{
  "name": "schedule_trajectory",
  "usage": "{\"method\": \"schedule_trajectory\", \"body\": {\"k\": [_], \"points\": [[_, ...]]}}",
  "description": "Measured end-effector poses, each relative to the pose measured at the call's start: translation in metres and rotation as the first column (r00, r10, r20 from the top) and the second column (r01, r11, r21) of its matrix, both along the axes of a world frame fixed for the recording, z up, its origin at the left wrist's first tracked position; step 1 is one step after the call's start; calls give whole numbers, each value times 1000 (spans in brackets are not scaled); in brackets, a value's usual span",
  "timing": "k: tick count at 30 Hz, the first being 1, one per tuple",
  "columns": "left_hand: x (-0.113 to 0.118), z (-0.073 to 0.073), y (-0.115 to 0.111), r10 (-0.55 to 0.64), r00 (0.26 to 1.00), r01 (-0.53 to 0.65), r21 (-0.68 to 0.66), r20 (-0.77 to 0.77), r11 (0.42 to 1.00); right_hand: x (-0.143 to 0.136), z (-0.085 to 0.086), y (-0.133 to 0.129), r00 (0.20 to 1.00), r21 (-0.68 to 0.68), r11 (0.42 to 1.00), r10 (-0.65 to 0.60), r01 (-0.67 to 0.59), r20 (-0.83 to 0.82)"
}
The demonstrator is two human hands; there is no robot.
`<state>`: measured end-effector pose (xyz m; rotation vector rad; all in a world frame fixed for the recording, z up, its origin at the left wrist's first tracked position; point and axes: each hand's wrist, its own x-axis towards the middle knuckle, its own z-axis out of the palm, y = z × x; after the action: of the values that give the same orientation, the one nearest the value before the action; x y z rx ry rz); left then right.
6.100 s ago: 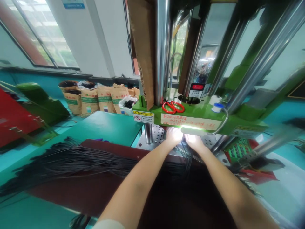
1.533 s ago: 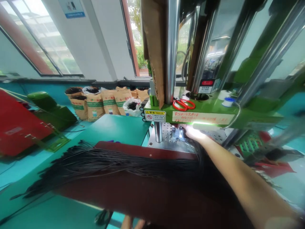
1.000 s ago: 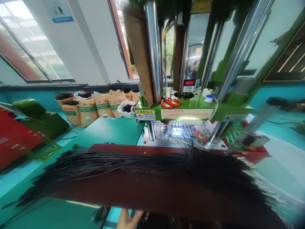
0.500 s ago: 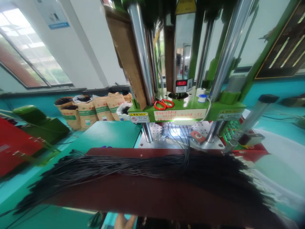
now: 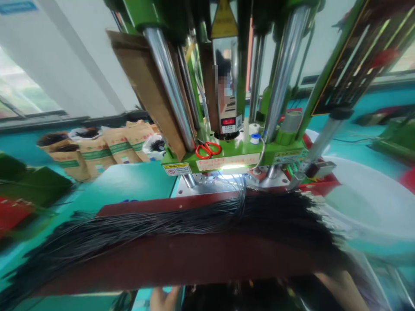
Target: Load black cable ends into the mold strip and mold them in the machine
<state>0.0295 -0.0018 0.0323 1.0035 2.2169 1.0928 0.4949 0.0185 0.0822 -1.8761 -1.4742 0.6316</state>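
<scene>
At the bottom edge, my left hand (image 5: pixel 164 299) shows in part just below the dark red board (image 5: pixel 181 259), two fingers raised and apart, with nothing seen between them. On the right, my right hand (image 5: pixel 343 289) is blurred near the board's lower right edge, its fingers hidden. A long bundle of black cables (image 5: pixel 155 222) lies across the board. Several thin cables (image 5: pixel 241 196) run from it up into the green press (image 5: pixel 233 157).
Red-handled scissors (image 5: pixel 207 150) and a blue-and-white spool (image 5: pixel 255 138) sit on the press. Steel columns (image 5: pixel 170 86) rise from it. Paper sacks (image 5: pixel 97 149) stand at the back left. A big white tub (image 5: pixel 366 203) is on the right.
The view has turned to the right, so the press and sacks sit further left. My right hand has come into view at the lower right. My left hand is still below the board.
</scene>
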Motion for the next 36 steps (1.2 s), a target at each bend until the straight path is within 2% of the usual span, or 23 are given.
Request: {"method": "schedule_trajectory", "body": {"k": [8, 13, 16, 19, 25, 29, 31, 33, 36], "points": [[-1, 2, 0, 12, 991, -18, -49, -133, 999, 1, -14, -3, 991, 35, 997, -71, 75, -114], [14, 17, -2, 4, 993, -8, -32, -114, 999, 4, -16, -7, 988, 2, 996, -87, 88, -124], [23, 29, -1, 23, 995, -20, 30, -102, 999, 4, -14, -7, 987, -19, 995, -100, 99, -123], [24, 35, 3, 25, 996, -19, 73, -87, 997, 3, -9, -5, 990, -22, 996, -85, 83, -114], [17, 33, 6, -16, 996, 21, 59, -83, 998, -3, 6, -1, 990, -73, 996, -63, 54, -130], [13, 28, 6, -26, 995, 30, 39, -96, 999, -2, 8, -2, 987, -56, 998, -36, 28, -158], [5, 27, 5, -110, 986, 110, -3, -124, 994, 2, 5, -3, 988, -67, 997, 14, -24, -154], [-8, 32, 0, -260, 944, 245, -93, -203, 965, 7, 2, -5, 989, -79, 994, 58, -69, -138], [-26, 54, -15, -492, 822, 386, -353, -288, 852, 16, -4, -8, 993, -94, 991, 86, -93, -82]]}}
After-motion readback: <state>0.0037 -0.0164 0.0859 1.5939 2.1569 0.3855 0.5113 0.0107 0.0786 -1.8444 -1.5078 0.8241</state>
